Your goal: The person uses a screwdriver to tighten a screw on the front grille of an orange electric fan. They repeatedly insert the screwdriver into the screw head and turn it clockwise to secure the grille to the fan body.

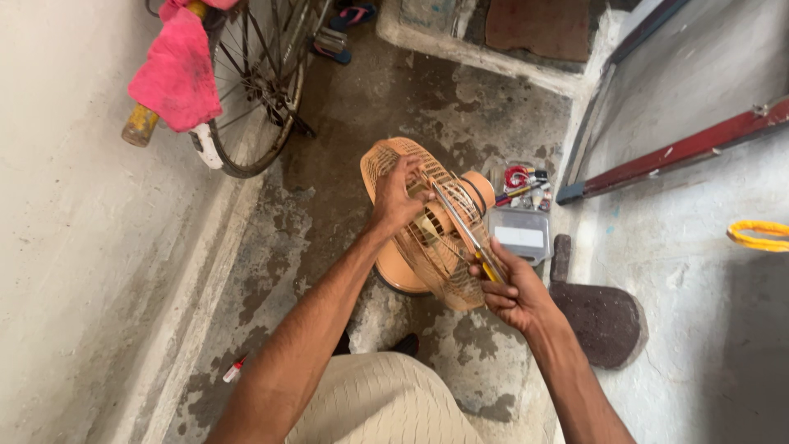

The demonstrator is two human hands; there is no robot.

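Concrete floor (345,205), grey toolbox (520,234) beside fan (427,238)

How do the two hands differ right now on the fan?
The left hand grips the top rim of the orange fan guard with fingers curled over it; the right hand holds a long screwdriver by its yellow handle. The left sits higher, the right lower. Both work on the same fan.
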